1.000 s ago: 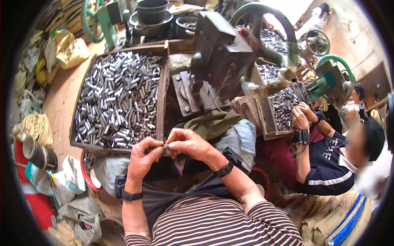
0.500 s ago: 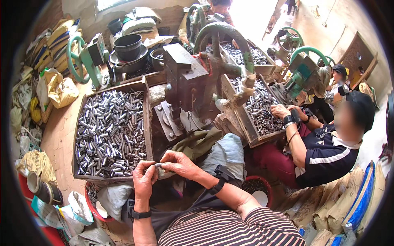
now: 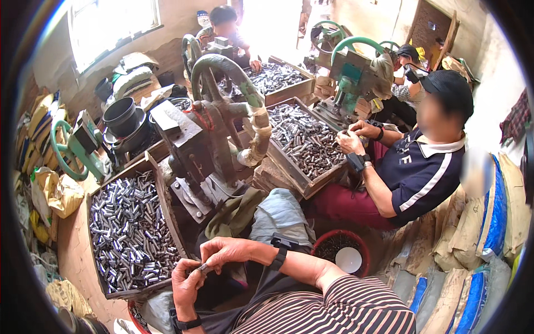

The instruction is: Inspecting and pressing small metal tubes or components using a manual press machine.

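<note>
Small metal tube [image 3: 201, 268] pinched between fingertips of both hands, low in the frame, just right of the near wooden tray. Left hand [image 3: 186, 284] below, fingers curled up around one end; right hand [image 3: 225, 251] above, thumb and forefinger closed on the other end. Black bands on both wrists. Hands touching at the tube, held over the lap above dark cloth.

Against the two earlier frames: same two-handed pinch, same meeting point of the fingertips. Changed: camera raised, so hands sit lower in the picture and far more of the room shows. Judged: fitting or checking of one tube still in hand, piece not yet released.

Wooden tray [image 3: 95, 234] just left of the hands, heaped with many short silvery metal tubes [image 3: 130, 234]. Hand-wheel press [image 3: 206, 139], rusty, dark iron, directly beyond, with olive and grey rags [image 3: 261, 214] at its foot. Red bowl [image 3: 340, 253] of dark small parts near the right forearm, white disc inside.

Further out: second tray of tubes [image 3: 306, 139] to the right, worked by a seated co-worker in a navy polo shirt [image 3: 423, 167]. Green press [image 3: 353, 67] beyond. More people at the back trays. Filled sacks [image 3: 489, 222] along the right wall.
</note>
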{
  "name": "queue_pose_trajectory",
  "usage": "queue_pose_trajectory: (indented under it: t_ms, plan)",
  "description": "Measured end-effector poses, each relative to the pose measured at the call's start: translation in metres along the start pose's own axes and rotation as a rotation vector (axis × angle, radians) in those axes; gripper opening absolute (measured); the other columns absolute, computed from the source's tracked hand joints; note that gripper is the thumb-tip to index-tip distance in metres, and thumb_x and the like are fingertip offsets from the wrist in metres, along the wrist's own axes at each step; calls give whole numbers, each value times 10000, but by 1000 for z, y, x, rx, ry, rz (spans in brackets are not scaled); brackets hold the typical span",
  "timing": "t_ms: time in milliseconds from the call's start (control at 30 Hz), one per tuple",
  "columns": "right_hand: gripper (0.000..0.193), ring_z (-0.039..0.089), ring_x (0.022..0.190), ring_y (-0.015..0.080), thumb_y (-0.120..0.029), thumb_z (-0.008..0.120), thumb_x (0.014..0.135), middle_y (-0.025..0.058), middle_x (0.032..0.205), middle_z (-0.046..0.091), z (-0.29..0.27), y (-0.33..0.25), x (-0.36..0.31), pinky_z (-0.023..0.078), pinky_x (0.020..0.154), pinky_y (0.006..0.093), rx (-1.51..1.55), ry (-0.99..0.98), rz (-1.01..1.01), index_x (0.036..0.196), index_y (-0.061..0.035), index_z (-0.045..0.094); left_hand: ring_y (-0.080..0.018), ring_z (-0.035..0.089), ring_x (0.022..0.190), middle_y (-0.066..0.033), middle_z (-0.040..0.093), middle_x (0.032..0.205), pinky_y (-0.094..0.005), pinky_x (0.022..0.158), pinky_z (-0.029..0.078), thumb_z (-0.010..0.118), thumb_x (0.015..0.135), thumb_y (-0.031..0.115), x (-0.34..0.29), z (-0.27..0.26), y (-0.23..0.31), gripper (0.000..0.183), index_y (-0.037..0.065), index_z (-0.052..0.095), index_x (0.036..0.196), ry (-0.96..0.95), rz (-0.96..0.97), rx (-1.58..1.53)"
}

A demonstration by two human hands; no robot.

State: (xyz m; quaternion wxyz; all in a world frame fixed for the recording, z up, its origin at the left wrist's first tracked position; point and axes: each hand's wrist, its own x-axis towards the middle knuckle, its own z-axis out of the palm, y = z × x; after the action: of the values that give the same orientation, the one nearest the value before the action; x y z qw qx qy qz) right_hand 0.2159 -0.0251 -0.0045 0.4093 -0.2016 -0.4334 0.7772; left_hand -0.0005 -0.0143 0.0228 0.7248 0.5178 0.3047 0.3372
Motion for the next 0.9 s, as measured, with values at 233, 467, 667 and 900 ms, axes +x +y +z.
queue_pose_trajectory:
  t_ms: [233,467,667,900]
  plan:
    - [167,598,691,121,-145,645,881,54,788,609,8,-5,0,522,637,271,56,-9,-32,928,-4,569,-60,472,517,-36,567,711,-175,438,354,631,881,73,5,5,-6,136,21,547,975,-28,57,-177]
    - [144,557,722,64,-149,624,899,17,790,597,8,3,14,478,640,226,-399,305,-189,938,-18,576,-37,391,449,13,496,608,-185,403,275,548,913,23,19,10,-5,21,32,563,925,291,155,45]
    - [134,545,736,60,-146,613,905,-2,795,588,17,-6,4,465,642,223,-158,296,-95,932,-22,570,-28,399,495,28,487,612,-185,450,291,551,903,21,17,14,-9,32,20,583,903,342,192,127]
    - [158,552,748,101,-148,616,891,38,782,588,34,6,6,467,668,288,-444,405,-143,915,-3,558,-22,366,481,39,464,604,-189,437,250,540,887,26,8,10,-14,37,35,573,873,359,227,78]
